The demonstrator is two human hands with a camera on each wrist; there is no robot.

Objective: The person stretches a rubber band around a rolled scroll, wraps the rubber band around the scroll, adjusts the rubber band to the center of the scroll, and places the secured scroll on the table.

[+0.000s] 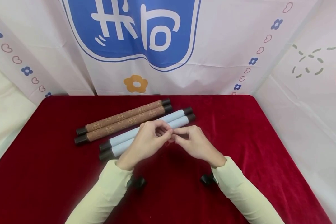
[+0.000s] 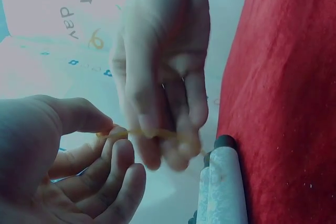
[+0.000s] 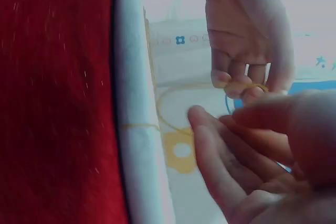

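Observation:
My left hand pinches a thin yellow cord between thumb and fingertips. Close beside it is my right hand, its thumb and fingertips lightly gripping the same cord; in the right wrist view these fingers partly hide it. A slack loop of the cord bends out toward a rolled light-blue scroll with black ends. Around that roll runs a thin yellow line of cord. Two such light-blue scrolls lie side by side on the table, just behind my hands, and my left hand partly covers them.
Two brown patterned scrolls with black ends lie side by side behind the light-blue pair. Red velvet cloth covers the table. A printed white backdrop stands along the far edge. Small black devices are at my wrists.

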